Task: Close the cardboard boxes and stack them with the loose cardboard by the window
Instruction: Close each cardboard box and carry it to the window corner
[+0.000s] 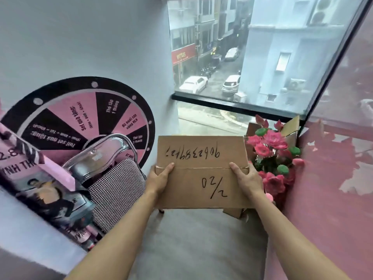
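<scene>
I hold a closed brown cardboard box [201, 170] in front of me, above the grey floor near the window [252, 57]. Its top flaps meet at a seam, with handwritten digits and "02/2" in black marker. My left hand [160, 178] grips the box's left edge, thumb on top. My right hand [247, 178] grips the right edge the same way. Loose cardboard [291, 126] stands behind the flowers in the corner under the window. Another cardboard piece [234, 213] shows beneath the box.
Pink artificial flowers [272, 152] stand at the right by the pink wall [333, 178]. A chair with a checked cushion [113, 188] and a black and pink prize wheel [84, 118] fill the left. Grey floor [201, 249] runs between them.
</scene>
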The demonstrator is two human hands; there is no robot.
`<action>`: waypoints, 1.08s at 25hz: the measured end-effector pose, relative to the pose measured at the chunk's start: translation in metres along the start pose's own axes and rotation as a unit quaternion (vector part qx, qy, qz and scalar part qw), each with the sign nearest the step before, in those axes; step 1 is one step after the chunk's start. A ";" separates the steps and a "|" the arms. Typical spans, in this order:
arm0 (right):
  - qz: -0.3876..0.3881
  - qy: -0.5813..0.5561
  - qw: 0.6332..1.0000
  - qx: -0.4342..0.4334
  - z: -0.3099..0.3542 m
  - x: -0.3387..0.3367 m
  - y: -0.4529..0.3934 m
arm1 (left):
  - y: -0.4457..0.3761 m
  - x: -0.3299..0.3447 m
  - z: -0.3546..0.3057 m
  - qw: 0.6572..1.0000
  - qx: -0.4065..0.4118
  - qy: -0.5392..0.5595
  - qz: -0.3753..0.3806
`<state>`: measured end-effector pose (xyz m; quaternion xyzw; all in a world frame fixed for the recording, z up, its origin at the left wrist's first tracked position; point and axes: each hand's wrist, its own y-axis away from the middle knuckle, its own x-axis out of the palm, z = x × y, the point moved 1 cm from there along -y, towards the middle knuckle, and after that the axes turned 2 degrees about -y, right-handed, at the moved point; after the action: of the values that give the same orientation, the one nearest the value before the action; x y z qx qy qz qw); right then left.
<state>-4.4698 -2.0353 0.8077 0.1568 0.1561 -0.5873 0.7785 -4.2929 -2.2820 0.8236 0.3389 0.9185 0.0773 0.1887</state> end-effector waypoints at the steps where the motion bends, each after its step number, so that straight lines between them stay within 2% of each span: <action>1: 0.008 0.004 1.000 0.004 0.004 0.011 -0.026 | -0.025 0.004 -0.005 1.000 -0.005 -0.001 -0.007; 8: 0.010 0.020 0.998 0.064 -0.004 0.090 -0.188 | -0.216 0.050 -0.029 0.998 -0.056 -0.040 0.003; 13: -0.028 0.001 0.995 0.099 0.005 0.126 -0.291 | -0.347 0.084 -0.067 0.994 -0.065 -0.054 0.063; 18: -0.046 0.008 0.990 0.136 0.000 0.149 -0.387 | -0.446 0.124 -0.088 0.990 -0.080 -0.064 0.099; 27: -0.003 0.027 0.978 0.206 -0.043 0.248 -0.590 | -0.655 0.187 -0.084 0.979 -0.151 -0.106 0.085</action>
<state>-4.9763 -2.3860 0.6266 0.3290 0.0533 -0.6050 0.7231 -4.8459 -2.6577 0.6687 0.3899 0.8385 0.1948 0.3269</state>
